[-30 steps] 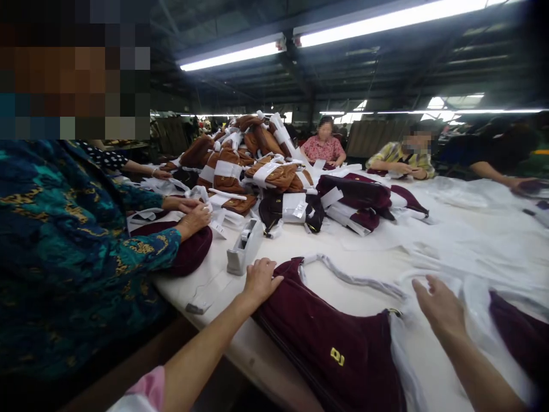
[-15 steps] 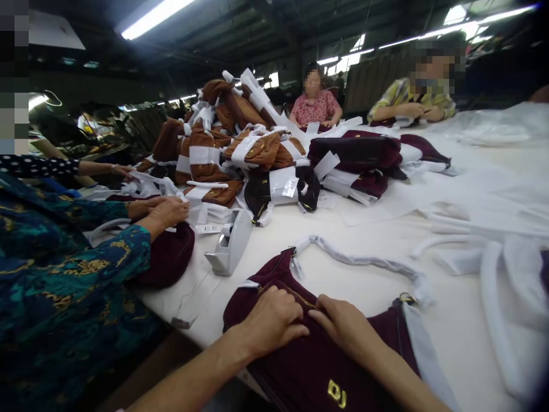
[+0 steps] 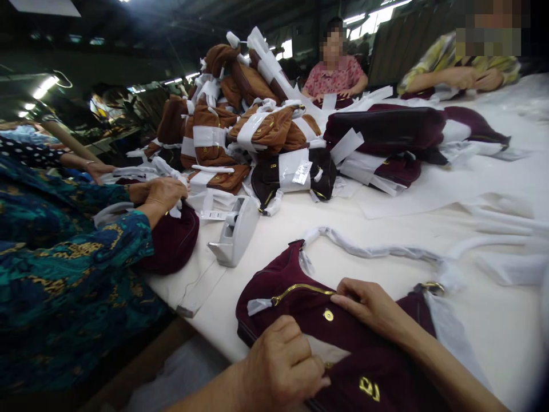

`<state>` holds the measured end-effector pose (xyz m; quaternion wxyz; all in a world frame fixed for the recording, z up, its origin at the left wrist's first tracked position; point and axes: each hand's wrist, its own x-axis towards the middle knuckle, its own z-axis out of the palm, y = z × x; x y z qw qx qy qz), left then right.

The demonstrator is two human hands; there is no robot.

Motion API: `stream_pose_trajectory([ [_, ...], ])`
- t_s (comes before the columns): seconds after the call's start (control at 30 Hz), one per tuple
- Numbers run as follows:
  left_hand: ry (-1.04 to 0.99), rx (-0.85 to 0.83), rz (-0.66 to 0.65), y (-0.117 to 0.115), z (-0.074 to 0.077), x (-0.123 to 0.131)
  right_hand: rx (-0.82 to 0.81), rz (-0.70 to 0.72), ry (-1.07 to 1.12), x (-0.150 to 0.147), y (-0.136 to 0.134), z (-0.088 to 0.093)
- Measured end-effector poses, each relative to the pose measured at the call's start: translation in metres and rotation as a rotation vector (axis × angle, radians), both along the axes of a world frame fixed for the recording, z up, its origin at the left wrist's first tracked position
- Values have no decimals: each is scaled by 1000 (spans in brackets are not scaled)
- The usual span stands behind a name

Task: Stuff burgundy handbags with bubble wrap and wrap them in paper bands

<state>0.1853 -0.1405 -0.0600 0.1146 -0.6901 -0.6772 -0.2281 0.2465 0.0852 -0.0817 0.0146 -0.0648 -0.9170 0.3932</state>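
A burgundy handbag (image 3: 274,274) lies at the table's near edge, with a gold zipper, gold letters on its front and a strap (image 3: 364,247) wrapped in white padding. My left hand (image 3: 285,360) is closed on the front pocket's edge, pulling it down from the bag's body. Beige lining (image 3: 328,349) and a round gold snap (image 3: 328,315) show in the gap. Near the right end of the zipper, my right hand (image 3: 371,306) pinches the bag's upper edge between thumb and fingers. The fingertips of both hands are partly hidden.
A grey tape dispenser (image 3: 235,234) stands left of the bag. Behind it rises a pile of wrapped brown, black and burgundy bags (image 3: 257,129). At left, a co-worker's hands (image 3: 163,194) handle another burgundy bag (image 3: 175,240). Two people sit across the white table (image 3: 338,220).
My left hand has moved from the zipper down toward me, drawing the front pocket open; lining and snap now show. My right hand stays by the zipper. The view has shifted slightly.
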Motion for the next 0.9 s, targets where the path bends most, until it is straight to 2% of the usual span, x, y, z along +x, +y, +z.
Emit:
stream_pose_trajectory([
  [0.13, -27, -9, 21, -1, 1, 0, 16, -147, 46, 13, -10, 18],
  [0.2, -39, -11, 24, -1, 0, 0, -53, -103, -31, 15, -17, 22],
  [0.3, -40, -25, 31, -2, -1, 0, -108, -15, -102, 14, -27, 17],
  [0.47, -34, -26, 56, -4, -3, 1, -33, -25, -138, 12, -36, 3],
  [0.57, -38, -26, 60, -4, -3, 1, -13, -14, -120, 12, -37, 1],
  [0.8, -66, -86, 49, -6, -1, -1, -7, -52, -150, 9, -46, 18],
  [0.9, -85, -86, 51, -6, -1, -2, -109, -19, -153, 17, -45, 27],
])
